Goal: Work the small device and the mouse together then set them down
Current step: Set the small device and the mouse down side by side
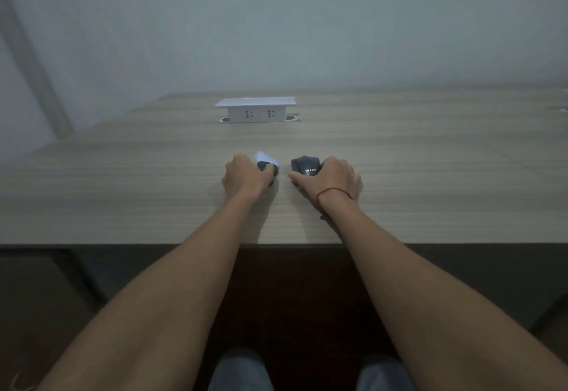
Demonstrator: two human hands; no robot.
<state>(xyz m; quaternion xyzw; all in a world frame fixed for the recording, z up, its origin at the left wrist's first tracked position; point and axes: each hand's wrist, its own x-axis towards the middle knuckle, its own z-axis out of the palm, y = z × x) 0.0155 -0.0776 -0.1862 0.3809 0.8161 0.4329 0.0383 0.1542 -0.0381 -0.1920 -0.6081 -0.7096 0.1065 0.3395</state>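
On the wooden table [123, 194], my left hand [244, 177] is closed around a small dark device [266, 164] with a bright white glowing end that points away from me. My right hand [333, 180], with a red string at the wrist, grips a dark grey mouse [304, 165] with white lettering on its back. The device and the mouse sit side by side, a small gap between them, low against the tabletop. My fingers hide the near part of each object.
A white pop-up socket box [256, 110] with two outlets stands at the back middle of the table. A pale wall rises behind it. The table's front edge [153, 243] runs across below my forearms, with my knees under it.
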